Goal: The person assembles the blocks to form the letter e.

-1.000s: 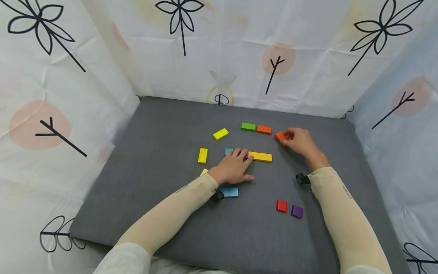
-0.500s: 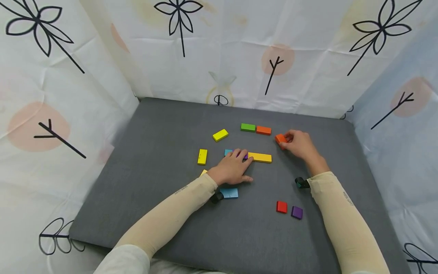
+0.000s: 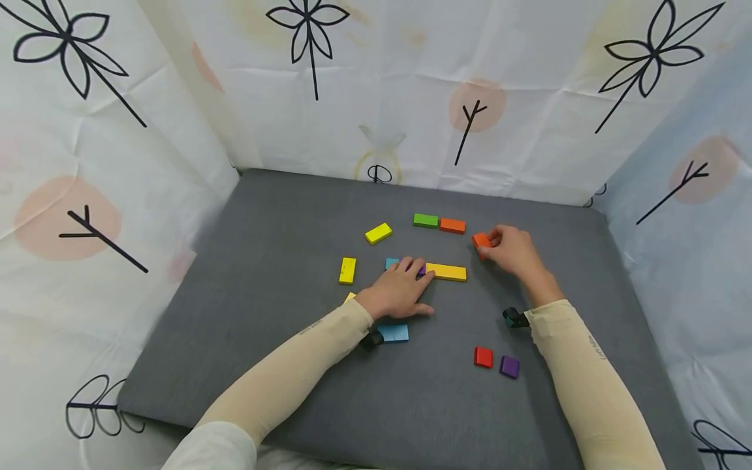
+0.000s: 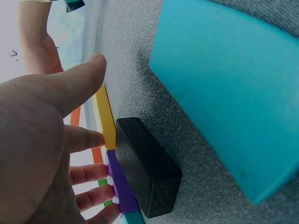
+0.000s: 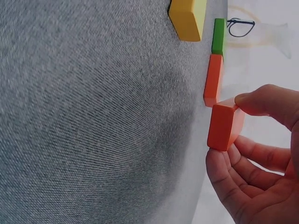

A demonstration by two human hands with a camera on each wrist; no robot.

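My right hand [image 3: 517,251] pinches an orange block [image 5: 220,127] between thumb and fingers, to the right of another orange block [image 3: 452,226] that sits beside a green block [image 3: 425,220]. My left hand [image 3: 398,290] lies with fingers spread, fingertips touching a purple block [image 4: 120,182] and the end of a long yellow block [image 3: 446,272]. Those two stand end to end in a row with a light blue block [image 3: 391,263]. A black block [image 4: 148,168] shows in the left wrist view under the left hand, hidden from the head view. Near that wrist lies a larger blue block [image 4: 229,88].
Yellow blocks [image 3: 347,270] [image 3: 378,234] lie left of the row, one more partly behind the left wrist. A red block [image 3: 484,357] and a purple square block [image 3: 510,367] sit at front right. Printed white cloth [image 3: 411,130] walls the grey table [image 3: 282,222].
The right hand shifts very slightly, with the orange block turning a little in its fingers. The left hand and the other blocks stay where they were.
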